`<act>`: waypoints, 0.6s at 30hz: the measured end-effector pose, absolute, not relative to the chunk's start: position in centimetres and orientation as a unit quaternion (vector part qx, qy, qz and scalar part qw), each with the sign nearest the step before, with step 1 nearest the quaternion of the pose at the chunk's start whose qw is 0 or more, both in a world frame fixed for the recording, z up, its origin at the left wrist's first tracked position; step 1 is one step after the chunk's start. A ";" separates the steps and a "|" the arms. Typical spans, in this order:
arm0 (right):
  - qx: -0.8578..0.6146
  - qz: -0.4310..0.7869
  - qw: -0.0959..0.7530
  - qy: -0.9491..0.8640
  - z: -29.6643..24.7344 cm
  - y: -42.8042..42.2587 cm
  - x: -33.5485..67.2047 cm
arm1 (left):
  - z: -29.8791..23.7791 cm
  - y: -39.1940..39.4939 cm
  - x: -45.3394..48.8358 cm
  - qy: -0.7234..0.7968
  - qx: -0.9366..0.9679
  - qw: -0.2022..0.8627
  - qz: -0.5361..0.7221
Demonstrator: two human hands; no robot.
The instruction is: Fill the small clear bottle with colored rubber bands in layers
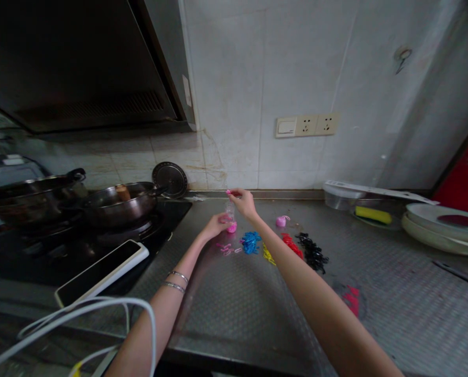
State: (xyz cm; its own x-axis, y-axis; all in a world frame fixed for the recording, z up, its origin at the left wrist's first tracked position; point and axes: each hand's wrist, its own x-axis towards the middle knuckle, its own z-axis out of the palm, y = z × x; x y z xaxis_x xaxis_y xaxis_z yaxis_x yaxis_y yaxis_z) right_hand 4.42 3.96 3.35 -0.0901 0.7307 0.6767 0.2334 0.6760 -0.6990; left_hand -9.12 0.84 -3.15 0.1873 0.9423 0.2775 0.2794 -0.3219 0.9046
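My left hand [217,225] is closed around a small clear bottle [229,209] with bright pink pieces [231,228] at its bottom. Above the bottle's mouth, my right hand [243,201] pinches a small pink piece [228,192] between thumb and fingertips; its exact kind is too small to tell. In front of the bottle lie a few loose pale pink pieces [228,250]. To their right are heaps of small blue pieces [250,242], yellow pieces [268,254], red pieces [292,246] and black pieces [313,252]. My right forearm partly covers the yellow heap.
A pink round cap-like item [281,221] stands behind the red heap. A clear dish holding red material [351,299] is right of my forearm. Pans [119,205] sit on the stove at left, near a white-edged device [102,272] and a white cable [139,302]. Plates [442,235] stand right.
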 end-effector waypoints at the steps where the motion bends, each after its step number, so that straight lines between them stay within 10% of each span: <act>1: -0.342 0.213 0.578 -0.710 3.2 3.9 4.4 | -3.1 0.8 -9.1 0.451 0.675 0.370 0.452; 18: -0.373 0.190 0.502 -0.757 2.8 2.9 6.1 | -3.8 1.4 -9.7 0.436 0.703 0.342 0.446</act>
State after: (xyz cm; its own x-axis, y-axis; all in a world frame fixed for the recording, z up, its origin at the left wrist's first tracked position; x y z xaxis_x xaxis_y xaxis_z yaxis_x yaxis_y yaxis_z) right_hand 6.09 2.93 2.84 -0.2189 0.7545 0.6187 0.3741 0.6506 -0.6609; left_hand -9.67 1.41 -3.82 0.2219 0.9181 0.3285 0.3068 -0.3855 0.8702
